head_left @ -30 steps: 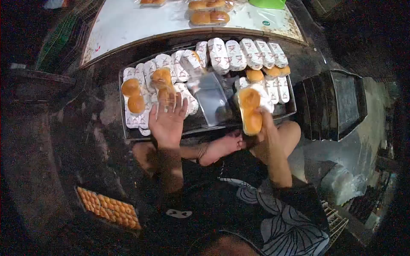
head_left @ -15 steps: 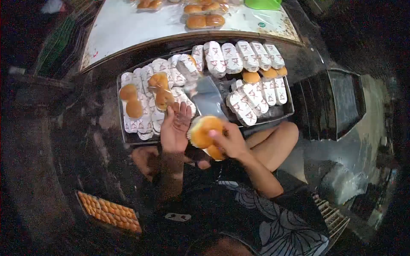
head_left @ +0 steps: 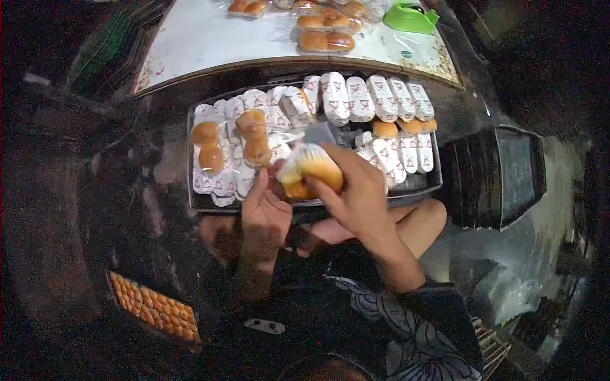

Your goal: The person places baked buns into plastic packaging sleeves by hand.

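The right hand (head_left: 319,166) is closed around a bun (head_left: 321,170) in a pleated white paper liner, thumb on the near side and fingers over the far side. The bun lies directly within its grasp, above the near middle of the black tray (head_left: 412,198), its golden top turned partly toward the near side. The left hand (head_left: 273,197) is partly open just left of the bun, palm up, with its thumb raised and fingers loosely bent. Whether those fingertips touch the bun or the thin clear plastic beside it cannot be told.

In the left part of the tray, 2 golden bun pairs, a left pair (head_left: 208,147) and a right pair (head_left: 254,138), lie on white printed wrappers (head_left: 223,184). A far row of upright-looking wrapped pieces (head_left: 358,100) runs to the right, with 3 golden bun ends (head_left: 385,129) below it. A grey-blue sheet (head_left: 319,134) shows just beyond the held bun, partly hidden.

On the far white counter (head_left: 216,38) are bagged buns (head_left: 326,42) and, to their right, a green dispenser (head_left: 412,18). Stacked dark trays (head_left: 495,178) stand right of the tray. A smaller tray of golden buns (head_left: 154,305) lies near left, and crumpled clear plastic (head_left: 510,295) lies near right.
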`<state>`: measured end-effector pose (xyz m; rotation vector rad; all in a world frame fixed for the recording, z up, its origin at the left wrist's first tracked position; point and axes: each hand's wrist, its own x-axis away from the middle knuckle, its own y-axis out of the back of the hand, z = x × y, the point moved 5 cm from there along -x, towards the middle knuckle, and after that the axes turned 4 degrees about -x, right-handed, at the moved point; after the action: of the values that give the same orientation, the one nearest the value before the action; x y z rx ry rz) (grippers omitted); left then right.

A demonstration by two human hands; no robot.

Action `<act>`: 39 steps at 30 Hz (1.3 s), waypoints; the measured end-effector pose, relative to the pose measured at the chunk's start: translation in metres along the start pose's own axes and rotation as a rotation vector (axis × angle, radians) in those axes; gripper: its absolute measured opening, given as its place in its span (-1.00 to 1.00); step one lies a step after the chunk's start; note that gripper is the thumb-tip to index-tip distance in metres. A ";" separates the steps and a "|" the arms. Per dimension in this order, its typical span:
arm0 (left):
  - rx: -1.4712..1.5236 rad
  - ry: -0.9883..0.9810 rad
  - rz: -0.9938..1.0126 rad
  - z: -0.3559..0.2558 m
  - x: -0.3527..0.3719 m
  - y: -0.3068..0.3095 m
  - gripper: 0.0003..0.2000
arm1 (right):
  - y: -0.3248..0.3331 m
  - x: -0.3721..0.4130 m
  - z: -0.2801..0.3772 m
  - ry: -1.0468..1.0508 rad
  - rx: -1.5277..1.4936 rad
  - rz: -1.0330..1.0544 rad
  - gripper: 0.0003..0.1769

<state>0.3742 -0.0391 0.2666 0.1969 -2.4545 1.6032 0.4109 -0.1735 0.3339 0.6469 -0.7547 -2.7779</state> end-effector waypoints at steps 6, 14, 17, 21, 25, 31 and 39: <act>-0.364 0.037 -0.155 0.002 -0.004 0.016 -0.80 | -0.036 0.023 -0.027 -0.439 -0.422 0.314 -0.47; -0.390 0.204 -0.071 0.031 -0.008 0.063 -0.79 | -0.054 0.062 -0.052 -0.637 -1.187 0.415 -0.56; -0.322 -0.078 -0.147 -0.007 -0.011 0.023 -0.74 | -0.057 0.061 -0.050 -0.729 -1.116 0.463 -0.58; -0.093 -0.051 -0.110 -0.027 -0.033 0.068 -0.79 | -0.065 0.070 -0.043 -0.737 -1.075 0.294 -0.54; 0.210 0.051 -0.162 -0.033 -0.031 0.054 -0.87 | -0.038 0.053 -0.040 -0.440 -0.431 0.112 -0.61; -0.017 -0.073 -0.305 -0.025 -0.024 0.036 -0.77 | -0.002 0.023 0.006 0.109 -0.040 -0.204 -0.51; -0.525 -0.362 -0.045 0.003 0.000 0.004 -0.48 | -0.044 0.027 -0.028 -0.601 -0.299 0.081 -0.07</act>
<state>0.3732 -0.0405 0.2621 0.4847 -3.0138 0.9133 0.3964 -0.1559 0.2799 -0.2822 -0.4169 -2.9298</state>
